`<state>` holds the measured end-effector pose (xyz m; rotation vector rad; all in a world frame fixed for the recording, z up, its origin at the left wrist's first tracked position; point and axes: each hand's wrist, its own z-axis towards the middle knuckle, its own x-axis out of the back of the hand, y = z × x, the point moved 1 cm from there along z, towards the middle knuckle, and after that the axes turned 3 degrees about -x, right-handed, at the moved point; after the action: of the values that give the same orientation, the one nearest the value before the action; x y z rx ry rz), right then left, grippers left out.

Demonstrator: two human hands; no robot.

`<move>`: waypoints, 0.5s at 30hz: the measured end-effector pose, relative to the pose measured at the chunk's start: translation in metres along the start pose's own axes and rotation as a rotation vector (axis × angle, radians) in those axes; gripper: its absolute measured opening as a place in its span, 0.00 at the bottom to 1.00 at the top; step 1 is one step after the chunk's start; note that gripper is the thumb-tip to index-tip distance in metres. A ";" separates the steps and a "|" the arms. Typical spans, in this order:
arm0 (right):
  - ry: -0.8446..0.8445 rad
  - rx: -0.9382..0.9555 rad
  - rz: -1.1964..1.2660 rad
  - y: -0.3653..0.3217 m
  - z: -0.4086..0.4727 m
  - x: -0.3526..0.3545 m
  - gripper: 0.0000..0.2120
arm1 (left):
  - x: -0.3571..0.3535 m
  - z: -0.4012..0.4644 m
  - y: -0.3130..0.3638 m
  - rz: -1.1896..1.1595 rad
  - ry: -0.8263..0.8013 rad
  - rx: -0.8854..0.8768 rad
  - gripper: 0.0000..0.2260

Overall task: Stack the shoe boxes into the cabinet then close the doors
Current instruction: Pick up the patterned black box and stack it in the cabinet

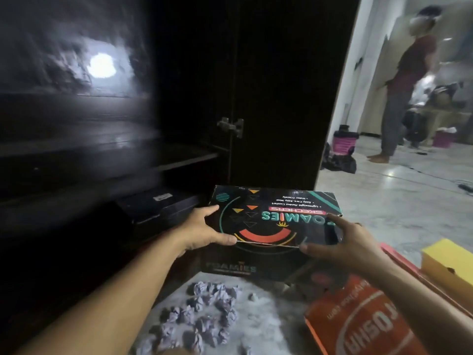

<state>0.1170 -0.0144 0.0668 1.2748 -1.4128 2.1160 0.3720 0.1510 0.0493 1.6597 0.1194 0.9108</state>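
Hands grasp black shoe box (pixel 275 216) at centre of the frame: left hand (pixel 204 230) clasps its left edge, right hand (pixel 343 243) its right edge. Dark cabinet (pixel 179 160) stands behind, another black box (pixel 158 204) lying inside it.

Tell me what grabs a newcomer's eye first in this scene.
The black shoe box with bright lettering, held at centre by the left hand and right hand before the dark cabinet. Next, the orange box at lower right and crumpled paper balls on the floor.

Black shoe box (pixel 275 216) — lid shut, level, before dark cabinet (pixel 268 85).
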 end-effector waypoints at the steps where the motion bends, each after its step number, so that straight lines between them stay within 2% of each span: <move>1: -0.027 0.018 -0.006 -0.009 0.007 -0.012 0.49 | 0.010 0.000 -0.009 0.007 0.017 0.032 0.50; 6: -0.157 0.135 -0.014 -0.048 0.044 -0.071 0.50 | 0.051 -0.001 -0.047 -0.021 0.099 0.195 0.47; 10: -0.260 0.148 0.055 -0.080 0.076 -0.101 0.43 | 0.069 0.008 -0.063 -0.072 0.185 0.288 0.45; 15: -0.300 0.243 0.152 -0.107 0.120 -0.128 0.31 | 0.097 0.028 -0.067 -0.077 0.319 0.281 0.45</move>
<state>0.3202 -0.0377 0.0430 1.6867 -1.4393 2.3308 0.4815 0.2011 0.0391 1.7395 0.5467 1.1343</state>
